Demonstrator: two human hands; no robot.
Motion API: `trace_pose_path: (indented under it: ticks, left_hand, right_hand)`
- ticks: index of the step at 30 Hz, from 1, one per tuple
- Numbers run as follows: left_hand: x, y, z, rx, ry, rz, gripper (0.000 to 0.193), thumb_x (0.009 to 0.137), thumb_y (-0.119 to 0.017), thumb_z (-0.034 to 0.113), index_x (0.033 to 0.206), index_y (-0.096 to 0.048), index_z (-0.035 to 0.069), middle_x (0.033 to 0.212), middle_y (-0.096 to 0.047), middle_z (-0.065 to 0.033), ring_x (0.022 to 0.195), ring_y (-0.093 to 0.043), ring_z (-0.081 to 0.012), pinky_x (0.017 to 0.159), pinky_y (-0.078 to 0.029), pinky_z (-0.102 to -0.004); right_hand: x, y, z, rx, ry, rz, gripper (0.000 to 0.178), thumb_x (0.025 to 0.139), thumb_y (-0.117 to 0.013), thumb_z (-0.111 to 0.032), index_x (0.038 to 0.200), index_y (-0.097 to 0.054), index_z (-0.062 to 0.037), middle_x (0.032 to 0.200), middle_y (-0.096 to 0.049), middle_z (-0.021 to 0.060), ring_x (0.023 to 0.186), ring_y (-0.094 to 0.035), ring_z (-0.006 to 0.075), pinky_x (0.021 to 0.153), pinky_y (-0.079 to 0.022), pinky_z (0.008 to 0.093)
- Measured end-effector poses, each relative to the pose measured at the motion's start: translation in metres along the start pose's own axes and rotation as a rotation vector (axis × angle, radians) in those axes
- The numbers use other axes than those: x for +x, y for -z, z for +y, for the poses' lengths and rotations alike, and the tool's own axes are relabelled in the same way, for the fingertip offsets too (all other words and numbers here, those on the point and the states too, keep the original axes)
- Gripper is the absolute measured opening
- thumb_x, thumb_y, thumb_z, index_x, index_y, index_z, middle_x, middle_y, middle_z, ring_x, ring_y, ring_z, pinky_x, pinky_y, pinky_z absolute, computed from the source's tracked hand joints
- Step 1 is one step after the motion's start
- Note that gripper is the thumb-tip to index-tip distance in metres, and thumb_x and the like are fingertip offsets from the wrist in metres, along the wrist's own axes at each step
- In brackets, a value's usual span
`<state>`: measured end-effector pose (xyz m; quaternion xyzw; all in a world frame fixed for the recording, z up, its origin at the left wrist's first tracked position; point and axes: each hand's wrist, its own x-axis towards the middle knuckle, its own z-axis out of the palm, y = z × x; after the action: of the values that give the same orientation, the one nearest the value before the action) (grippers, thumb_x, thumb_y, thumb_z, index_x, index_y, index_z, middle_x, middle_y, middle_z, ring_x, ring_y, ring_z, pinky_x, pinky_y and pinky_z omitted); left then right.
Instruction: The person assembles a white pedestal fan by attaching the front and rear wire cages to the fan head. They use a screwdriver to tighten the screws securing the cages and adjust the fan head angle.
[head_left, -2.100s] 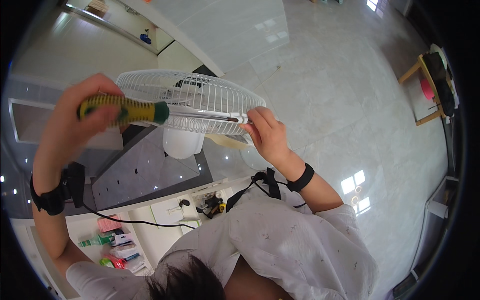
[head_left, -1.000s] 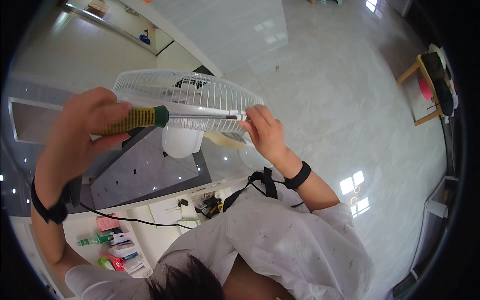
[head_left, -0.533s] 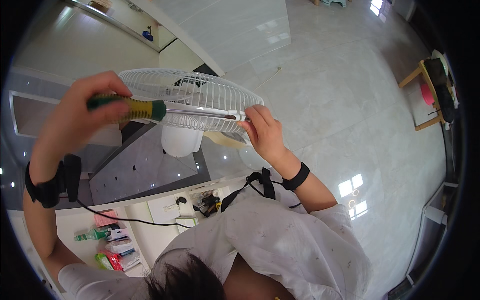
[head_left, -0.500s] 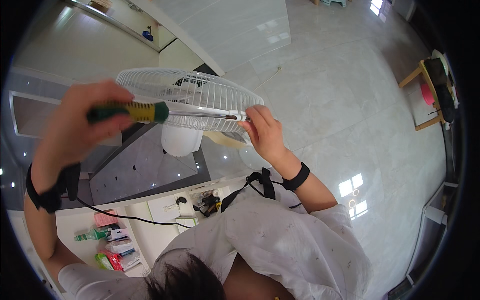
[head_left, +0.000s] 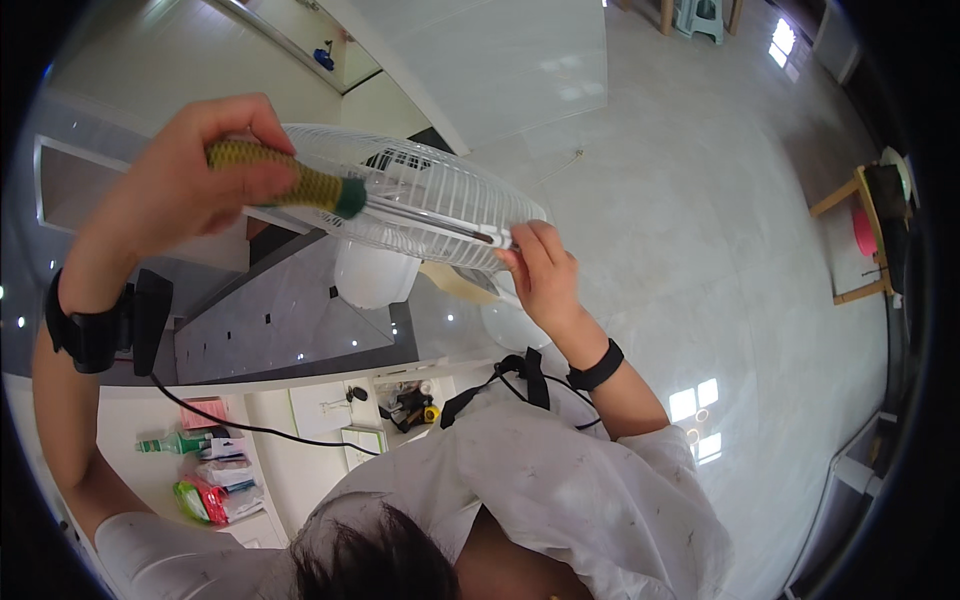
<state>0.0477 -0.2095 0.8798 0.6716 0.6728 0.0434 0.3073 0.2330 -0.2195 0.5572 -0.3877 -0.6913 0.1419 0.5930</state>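
My left hand (head_left: pixel 165 195) is closed round the yellow and green handle of a screwdriver (head_left: pixel 325 192). Its metal shaft slopes down to the right, along the rim of a white wire fan guard (head_left: pixel 440 165). The dark tip meets a small white clip (head_left: pixel 497 239) on that rim. Right beside the tip, the fingers of my right hand (head_left: pixel 550 290) pinch the rim at the clip; any small part between them is hidden. Below the guard shows the fan's white rounded motor housing (head_left: pixel 365 272).
Shelves on the lower left hold a green bottle (head_left: pixel 170 443) and several packages. A black cable (head_left: pixel 260 433) runs from my left wrist. At the far right stands a wooden stool (head_left: pixel 850 195) bearing dark items; a pale blue plastic stool (head_left: pixel 700 18) is at the top.
My left hand has risen with the screwdriver, whose handle now tilts higher above the tip. My right hand keeps its place at the clip. The whole view has shifted slightly.
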Motion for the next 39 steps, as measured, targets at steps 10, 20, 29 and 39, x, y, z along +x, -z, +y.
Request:
trace_pose_path:
  ticks: [10, 20, 29, 39]
  left_hand:
    - [-0.021, -0.025, 0.043, -0.142, 0.186, 0.083, 0.015, 0.084, -0.063, 0.021, 0.089, -0.055, 0.009, 0.077, -0.061, -0.0058, 0.047, -0.050, -0.0070, 0.034, -0.032, -0.0216]
    - [-0.007, -0.006, -0.004, -0.119, 0.145, 0.023, 0.026, 0.090, -0.054, 0.034, 0.083, -0.053, 0.010, 0.068, -0.059, -0.0089, 0.044, -0.044, -0.0062, 0.034, -0.029, -0.0178]
    - [0.000, -0.007, 0.011, -0.296, 0.353, -0.142, 0.021, 0.089, -0.056, 0.027, 0.090, -0.056, 0.006, 0.076, -0.062, -0.0107, 0.050, -0.051, -0.0080, 0.035, -0.032, -0.0185]
    - [-0.016, -0.031, 0.001, 0.792, -0.685, 0.170, 0.023, 0.075, -0.067, 0.009, 0.095, -0.055, 0.008, 0.093, -0.056, -0.0051, 0.076, -0.054, -0.0114, 0.057, -0.046, -0.0273]
  right_hand:
    - [0.005, 0.004, 0.006, -0.010, -0.009, 0.003, 0.025, 0.078, -0.068, -0.013, 0.096, -0.056, -0.0015, 0.091, -0.055, 0.0117, 0.063, -0.058, 0.0247, 0.050, -0.048, 0.0309]
    - [0.004, 0.005, 0.004, 0.030, 0.001, -0.017, 0.026, 0.077, -0.069, -0.014, 0.096, -0.056, -0.0013, 0.090, -0.055, 0.0108, 0.063, -0.058, 0.0236, 0.051, -0.049, 0.0312]
    - [0.002, 0.004, 0.002, 0.021, -0.025, -0.003, 0.025, 0.077, -0.068, -0.013, 0.096, -0.056, -0.0016, 0.089, -0.054, 0.0113, 0.064, -0.057, 0.0246, 0.051, -0.048, 0.0314]
    - [0.003, 0.006, 0.005, -0.002, -0.028, -0.006, 0.024, 0.078, -0.068, -0.013, 0.095, -0.056, -0.0010, 0.089, -0.055, 0.0120, 0.066, -0.058, 0.0252, 0.052, -0.049, 0.0318]
